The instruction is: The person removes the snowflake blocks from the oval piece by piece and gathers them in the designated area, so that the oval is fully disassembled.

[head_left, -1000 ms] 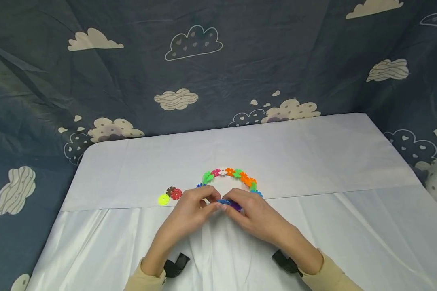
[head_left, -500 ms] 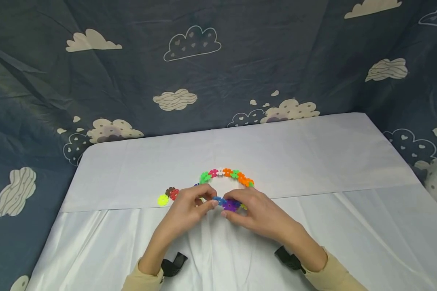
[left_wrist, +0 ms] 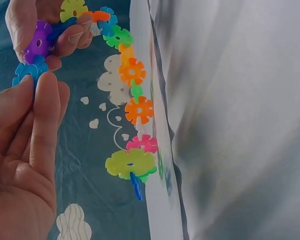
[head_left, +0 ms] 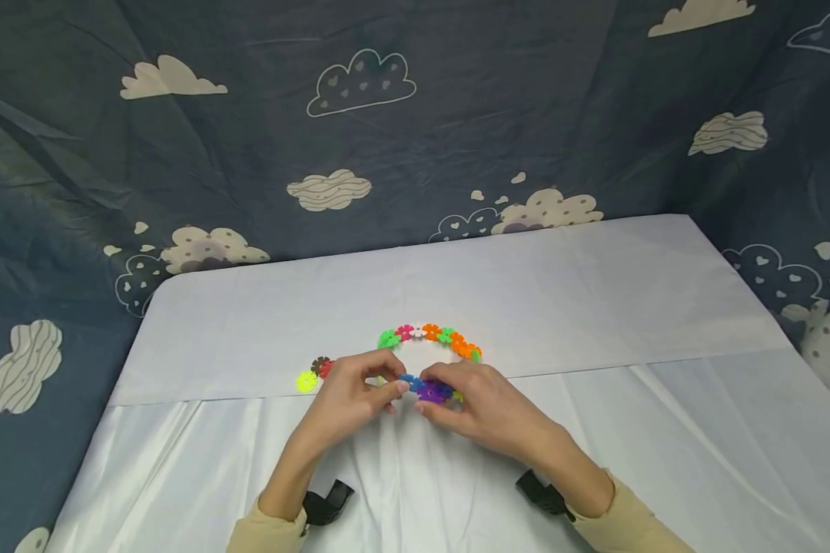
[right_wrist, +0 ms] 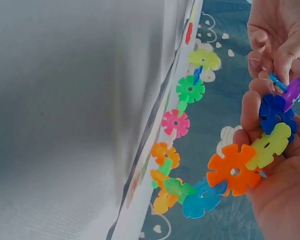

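Note:
My left hand [head_left: 349, 395] pinches a light blue flower-shaped interlocking disc [left_wrist: 30, 74] between thumb and index finger. Directly against it is a purple disc [left_wrist: 38, 44], near the right hand's fingertips. The right hand [head_left: 484, 401] holds that end of a long chain of discs, with a dark blue disc [right_wrist: 278, 116] and a yellow disc [right_wrist: 271, 146] lying along its fingers. From there the chain curves past an orange disc [right_wrist: 235, 171] and on through green, orange and pink ones. At its far end hang a yellow-green disc [left_wrist: 130, 164] and a blue disc [left_wrist: 136, 186].
Left of the hands, loose discs lie on the white-covered table [head_left: 595, 307]: a bright yellow one [head_left: 307, 381], a brown one [head_left: 320, 364] and a red one [head_left: 327, 369], partly behind the left hand. A dark cloud-print curtain [head_left: 415, 146] hangs behind.
The fingertips of both hands were together and have drawn slightly apart, so the purple disc shows more. The light blue disc stays in the left hand's pinch. The chain has shifted a little left.

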A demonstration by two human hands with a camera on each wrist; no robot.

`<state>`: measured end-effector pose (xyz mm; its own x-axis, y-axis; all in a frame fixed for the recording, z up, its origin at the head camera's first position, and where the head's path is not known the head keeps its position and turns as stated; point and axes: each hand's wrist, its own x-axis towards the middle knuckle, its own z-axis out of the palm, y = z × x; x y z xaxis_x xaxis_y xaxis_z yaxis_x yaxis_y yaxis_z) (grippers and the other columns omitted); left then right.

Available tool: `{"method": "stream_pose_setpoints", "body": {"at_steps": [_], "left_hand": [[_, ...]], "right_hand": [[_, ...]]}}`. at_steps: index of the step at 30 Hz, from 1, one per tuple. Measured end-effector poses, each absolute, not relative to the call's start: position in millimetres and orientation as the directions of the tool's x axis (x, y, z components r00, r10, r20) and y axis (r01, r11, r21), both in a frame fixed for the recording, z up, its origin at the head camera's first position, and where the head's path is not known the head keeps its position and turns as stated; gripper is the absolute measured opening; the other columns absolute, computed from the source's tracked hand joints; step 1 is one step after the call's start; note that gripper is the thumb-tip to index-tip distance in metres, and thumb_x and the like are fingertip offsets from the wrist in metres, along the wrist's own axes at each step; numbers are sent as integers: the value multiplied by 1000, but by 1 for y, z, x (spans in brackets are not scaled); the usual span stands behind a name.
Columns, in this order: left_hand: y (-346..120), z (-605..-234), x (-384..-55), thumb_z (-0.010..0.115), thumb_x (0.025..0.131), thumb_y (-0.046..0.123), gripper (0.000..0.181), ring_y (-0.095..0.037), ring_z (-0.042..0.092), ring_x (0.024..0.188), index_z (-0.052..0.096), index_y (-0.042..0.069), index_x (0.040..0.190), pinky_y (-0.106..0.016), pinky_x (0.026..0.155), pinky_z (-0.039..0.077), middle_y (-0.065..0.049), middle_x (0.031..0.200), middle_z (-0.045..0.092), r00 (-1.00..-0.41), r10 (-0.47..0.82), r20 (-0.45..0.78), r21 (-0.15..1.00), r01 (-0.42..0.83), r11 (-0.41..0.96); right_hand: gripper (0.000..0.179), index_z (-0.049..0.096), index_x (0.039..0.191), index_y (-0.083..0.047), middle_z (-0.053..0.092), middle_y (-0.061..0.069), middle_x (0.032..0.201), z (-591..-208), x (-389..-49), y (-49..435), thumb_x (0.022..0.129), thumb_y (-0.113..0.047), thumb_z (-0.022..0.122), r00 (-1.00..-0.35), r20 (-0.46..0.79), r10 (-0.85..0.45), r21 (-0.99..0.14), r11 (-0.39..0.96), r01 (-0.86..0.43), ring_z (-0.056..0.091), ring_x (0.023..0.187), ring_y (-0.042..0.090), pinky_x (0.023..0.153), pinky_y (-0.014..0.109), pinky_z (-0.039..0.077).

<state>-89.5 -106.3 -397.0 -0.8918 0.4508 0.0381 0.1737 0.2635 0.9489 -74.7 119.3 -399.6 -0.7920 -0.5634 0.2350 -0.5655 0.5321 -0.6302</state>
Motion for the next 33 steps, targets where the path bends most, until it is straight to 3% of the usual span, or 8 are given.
{"method": "stream_pose_setpoints", "body": {"at_steps": [11,18,25,29,33], "left_hand": [[-109,-382,-86,65,90,-7,10,-41,63,75,65,2,94,-49,68,56,-17,87,63,-850,527,2,965,140,223],[-103,-378,-83,65,92,0,4,-40,62,59,67,3,94,-44,58,54,-17,80,61,-840,542,11,950,178,258],[-102,-378,-84,69,90,-1,3,-44,60,57,71,1,88,-41,55,54,-10,81,61,-846,534,10,946,181,268],[-105,-392,-90,69,90,1,6,-38,61,57,72,7,89,-41,54,54,-5,85,63,-841,541,13,937,199,287],[-107,-399,-93,71,91,9,3,-22,54,48,73,10,89,-32,46,47,0,83,62,-844,535,23,924,222,311]], "right_hand": [[31,67,114,-17,63,-12,97,-400,-74,118,95,-42,64,-783,179,-595,-653,523,-547,58,83,11,74,29,47],[33,67,115,-18,64,-13,103,-399,-74,121,96,-45,61,-785,147,-602,-647,542,-536,57,88,5,79,31,48],[33,67,116,-18,62,-15,100,-399,-75,121,97,-45,60,-766,162,-621,-652,516,-556,57,86,8,76,30,46],[31,67,115,-19,60,-19,97,-400,-76,122,97,-43,61,-757,164,-633,-650,508,-565,56,84,10,74,28,44],[28,67,113,-19,60,-18,94,-402,-78,122,96,-42,63,-764,166,-623,-667,500,-553,58,80,12,71,26,45]]}}
